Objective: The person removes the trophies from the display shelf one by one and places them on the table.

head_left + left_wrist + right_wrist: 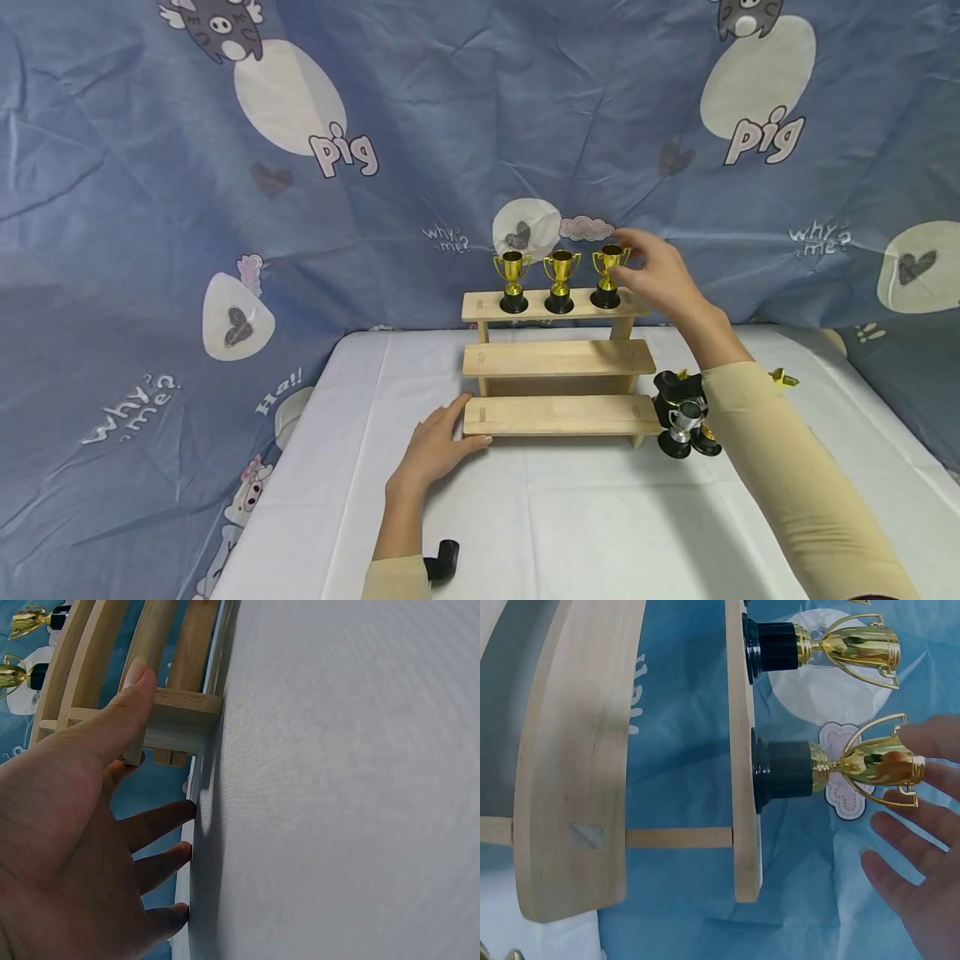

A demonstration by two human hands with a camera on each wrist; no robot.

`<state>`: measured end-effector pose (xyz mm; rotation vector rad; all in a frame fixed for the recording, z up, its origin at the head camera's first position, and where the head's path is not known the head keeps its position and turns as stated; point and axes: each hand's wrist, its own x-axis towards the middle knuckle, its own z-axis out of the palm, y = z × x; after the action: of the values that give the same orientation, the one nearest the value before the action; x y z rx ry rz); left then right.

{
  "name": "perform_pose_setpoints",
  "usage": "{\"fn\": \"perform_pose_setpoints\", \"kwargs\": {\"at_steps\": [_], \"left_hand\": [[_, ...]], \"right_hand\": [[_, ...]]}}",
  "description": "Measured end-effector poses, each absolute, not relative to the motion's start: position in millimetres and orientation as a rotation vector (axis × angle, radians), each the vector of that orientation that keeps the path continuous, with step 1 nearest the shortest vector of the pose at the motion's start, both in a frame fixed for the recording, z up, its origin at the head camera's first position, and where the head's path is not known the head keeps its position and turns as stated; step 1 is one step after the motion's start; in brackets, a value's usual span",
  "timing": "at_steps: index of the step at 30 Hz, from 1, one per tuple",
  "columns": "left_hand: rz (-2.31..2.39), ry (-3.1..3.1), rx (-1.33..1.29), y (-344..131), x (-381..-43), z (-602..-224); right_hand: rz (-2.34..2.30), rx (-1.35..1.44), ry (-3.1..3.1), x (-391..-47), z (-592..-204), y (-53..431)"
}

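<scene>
Rightmost gold trophy (820, 769), top shelf (482, 307), stands just L of R hand (662, 272).

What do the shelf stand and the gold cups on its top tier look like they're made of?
Shelf stand: pale, matte wood, judging by the visible grain. Gold cups: mirror-shiny gold finish with bright reflections; could be metal or coated plastic. Their black bases: smooth and dark, possibly plastic.

Room over the middle shelf (558, 358), narrow gaps between three gold trophies (559, 267), hampered at the rightmost by the right hand (660, 275), blocked left of the bottom shelf (558, 415) by the left hand (432, 447), right of it by half-hidden jumbled trophies (685, 417), perhaps touching it
</scene>
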<state>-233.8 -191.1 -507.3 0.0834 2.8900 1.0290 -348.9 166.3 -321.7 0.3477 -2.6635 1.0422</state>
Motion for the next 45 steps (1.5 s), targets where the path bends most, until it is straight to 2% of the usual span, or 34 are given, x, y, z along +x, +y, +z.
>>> {"fn": "perform_pose_setpoints", "kwargs": {"at_steps": [13,28,45], "left_hand": [[1.046,2.881,0.072,-190.7,-232.9,-508.1],[1.034,2.892,0.067,-190.8,-233.2,-507.0],[1.049,2.882,0.069,-190.1,-232.7,-508.2]], "right_hand": [[0.955,0.344,-2.661,-354.0,-327.5,158.6],[1.067,0.319,-2.539,-348.5,-326.7,157.7],[0.994,0.388,-2.548,-336.8,-324.7,165.1]]}}
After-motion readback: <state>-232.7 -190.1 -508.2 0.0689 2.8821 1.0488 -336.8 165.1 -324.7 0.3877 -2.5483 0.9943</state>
